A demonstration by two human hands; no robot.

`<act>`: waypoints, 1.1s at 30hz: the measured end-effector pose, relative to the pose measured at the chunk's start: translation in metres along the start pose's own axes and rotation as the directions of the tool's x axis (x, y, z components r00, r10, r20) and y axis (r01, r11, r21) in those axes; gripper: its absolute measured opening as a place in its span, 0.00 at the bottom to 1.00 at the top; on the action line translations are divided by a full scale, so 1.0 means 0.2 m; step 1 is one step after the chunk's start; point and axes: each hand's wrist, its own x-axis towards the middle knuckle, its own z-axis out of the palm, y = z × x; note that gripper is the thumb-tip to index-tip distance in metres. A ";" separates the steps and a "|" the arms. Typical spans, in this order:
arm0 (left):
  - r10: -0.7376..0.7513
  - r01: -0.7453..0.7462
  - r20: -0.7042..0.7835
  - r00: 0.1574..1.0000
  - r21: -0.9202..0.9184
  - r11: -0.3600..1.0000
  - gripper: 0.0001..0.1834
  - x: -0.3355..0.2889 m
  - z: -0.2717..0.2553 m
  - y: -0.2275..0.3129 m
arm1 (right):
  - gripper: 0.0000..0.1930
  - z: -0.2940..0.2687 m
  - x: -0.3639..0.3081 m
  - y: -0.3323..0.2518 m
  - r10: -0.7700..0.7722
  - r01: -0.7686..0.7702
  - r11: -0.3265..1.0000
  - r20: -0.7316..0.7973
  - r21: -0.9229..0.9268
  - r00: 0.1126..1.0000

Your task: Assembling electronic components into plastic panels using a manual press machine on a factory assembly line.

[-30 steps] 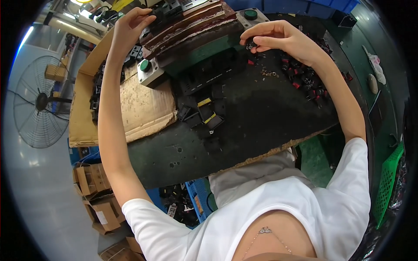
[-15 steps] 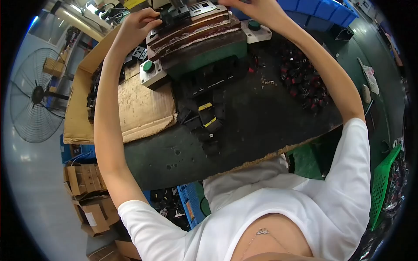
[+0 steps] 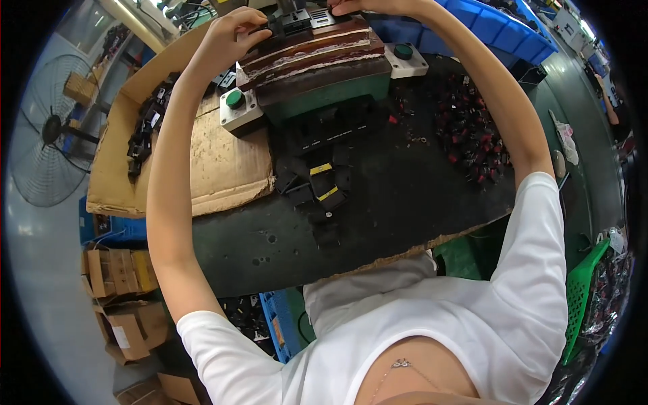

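At the far edge, my left hand pinches a small black plastic piece at the left end of a metal fixture. The fixture sits on a stack of brown, glue-streaked plates above a green machine base. My right hand is partly cut off by the top edge. Its fingers close at the fixture's right end, over something dark too small to name. White button boxes with green buttons flank the base, a left button and a right button.
Black housings with yellow strips lie on the dark table before the machine. A heap of black and red parts is at right. Cardboard with black parts is at left. Blue bins stand behind, a fan far left.
My right hand has come inward and down onto the fixture's right end. My left hand stays at the left end with the black piece. The whole view has shifted slightly.
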 end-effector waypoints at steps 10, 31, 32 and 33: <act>-0.158 0.155 -0.426 0.891 -0.042 0.987 0.07 -0.24 -0.03 0.17 | 0.04 0.02 0.01 0.01 0.025 -0.027 0.998 0.042 0.053 0.999; -0.284 0.288 -0.125 0.951 0.016 0.957 0.09 -0.49 0.01 0.29 | 0.09 -0.16 -0.38 0.08 0.221 -0.040 0.932 0.478 -0.360 0.850; -0.298 0.302 -0.091 0.950 0.028 0.953 0.08 -0.49 0.00 0.29 | 0.09 -0.15 -0.37 0.08 0.285 -0.110 0.926 0.476 -0.362 0.832; -0.313 0.315 -0.058 0.948 0.041 0.948 0.08 -0.49 0.00 0.28 | 0.09 -0.16 -0.38 0.11 0.285 -0.111 0.926 0.474 -0.361 0.833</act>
